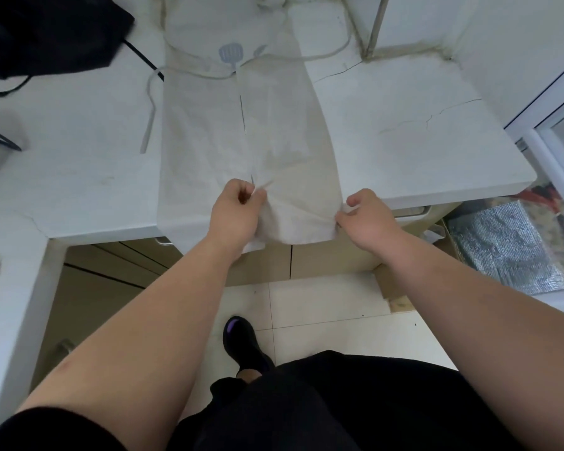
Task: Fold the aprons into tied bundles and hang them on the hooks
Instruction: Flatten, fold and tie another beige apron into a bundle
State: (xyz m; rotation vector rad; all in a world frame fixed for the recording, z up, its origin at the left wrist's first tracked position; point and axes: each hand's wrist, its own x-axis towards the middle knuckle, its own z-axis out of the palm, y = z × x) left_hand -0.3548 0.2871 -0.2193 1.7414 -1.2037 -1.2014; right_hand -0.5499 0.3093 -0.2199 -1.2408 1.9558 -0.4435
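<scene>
- We see the pale apron laid lengthwise on the white counter, running from the top centre of the frame down to the counter's near edge at the middle, where its bottom hem hangs slightly over.
- It is already folded into a long narrow strip, with a small blue spatula print near the top centre and the ties trailing loose across the counter at the upper left.
- Our left hand is closed in a fist on the cloth near the hem, left of centre, pinching up a bunch of fabric.
- Our right hand pinches the lower right corner of the hem between thumb and fingers, just at the counter edge.
- We judge the step in hand to be the start of folding or rolling the strip up from the hem toward the top; the task looks early, since nothing is bundled or tied yet.
- The next move calls for both hands to lift the hem evenly and carry it up the strip, keeping the edges lined up so the bundle stays narrow.
- The ties must stay free at the top, ready to wrap the bundle.
- A dark apron lies at the upper left, waiting its turn by our guess.
- No hooks show anywhere in the frame.
</scene>
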